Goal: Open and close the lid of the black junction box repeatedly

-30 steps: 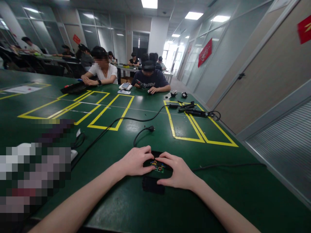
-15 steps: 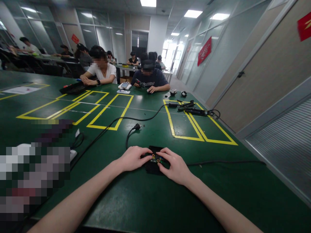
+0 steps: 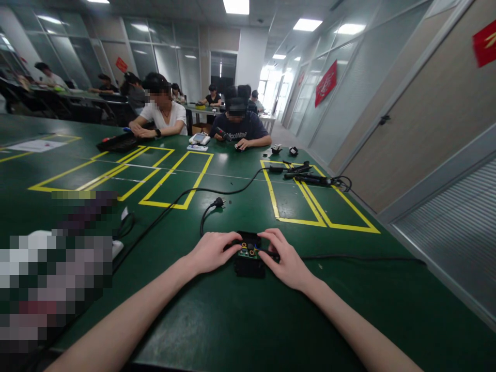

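Note:
A small green circuit board (image 3: 247,252) with orange-ringed coils lies in an opened black plastic case, and one case half (image 3: 250,267) shows on the near side. My left hand (image 3: 212,253) has thumb and fingers closed on the board's left end. At the right end, my right hand (image 3: 284,261) grips the board between thumb and fingertips, its fingers curved. Past this hand a black cable (image 3: 349,257) runs right over the green table. My fingers partly cover both ends of the board.
A plug (image 3: 219,202) on a cord lies beyond the board. Another black cable (image 3: 205,189) crosses the table (image 3: 217,320) to a pile of cabled black parts (image 3: 310,174). Yellow tape marks rectangles. Two people sit opposite, one near a black tray (image 3: 118,142). A blurred-out area covers the left.
My right fingers have spread and shifted slightly right, uncovering more of the board and case. The left hand stays nearly in place.

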### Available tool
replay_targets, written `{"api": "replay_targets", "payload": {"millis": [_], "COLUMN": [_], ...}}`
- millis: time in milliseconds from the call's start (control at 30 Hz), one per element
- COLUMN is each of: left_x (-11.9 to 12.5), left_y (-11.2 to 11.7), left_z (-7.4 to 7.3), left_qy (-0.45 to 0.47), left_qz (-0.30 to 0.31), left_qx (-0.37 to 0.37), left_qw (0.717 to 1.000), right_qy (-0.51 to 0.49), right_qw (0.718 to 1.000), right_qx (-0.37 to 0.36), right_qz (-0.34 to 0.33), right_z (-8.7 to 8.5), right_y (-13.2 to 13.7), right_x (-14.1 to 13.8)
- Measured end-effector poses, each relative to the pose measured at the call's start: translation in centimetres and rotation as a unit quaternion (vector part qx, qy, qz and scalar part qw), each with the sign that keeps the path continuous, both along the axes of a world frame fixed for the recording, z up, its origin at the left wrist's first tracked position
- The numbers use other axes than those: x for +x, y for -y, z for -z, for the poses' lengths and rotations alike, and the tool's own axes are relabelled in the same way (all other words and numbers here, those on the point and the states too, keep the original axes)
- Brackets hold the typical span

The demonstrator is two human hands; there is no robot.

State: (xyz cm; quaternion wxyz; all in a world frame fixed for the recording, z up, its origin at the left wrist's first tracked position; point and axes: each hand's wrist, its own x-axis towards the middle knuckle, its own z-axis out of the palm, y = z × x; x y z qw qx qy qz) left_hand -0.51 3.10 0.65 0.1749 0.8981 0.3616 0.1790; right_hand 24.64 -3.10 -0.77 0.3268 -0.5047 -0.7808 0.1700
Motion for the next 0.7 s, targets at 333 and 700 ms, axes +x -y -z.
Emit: {"api": "replay_targets", "payload": {"millis": [333, 700], "left_x": [-0.5, -0.1], "left_y": [0.5, 0.6], "left_z": [-1.0, -0.2], "left_qy": [0.057, 0.038], "left_qz": [0.038, 0.069], "left_qx": [-0.026, -0.074], "left_qw": [0.997, 0.994], "right_qy": [0.060, 0.055], "right_qw": [0.997, 0.994], "right_qx": [-0.017, -0.046], "right_qz": [-0.045, -0.087], "right_z": [-1.1, -1.1], "right_y": [-0.3, 0.1], "right_x": [2.2, 2.0]}}
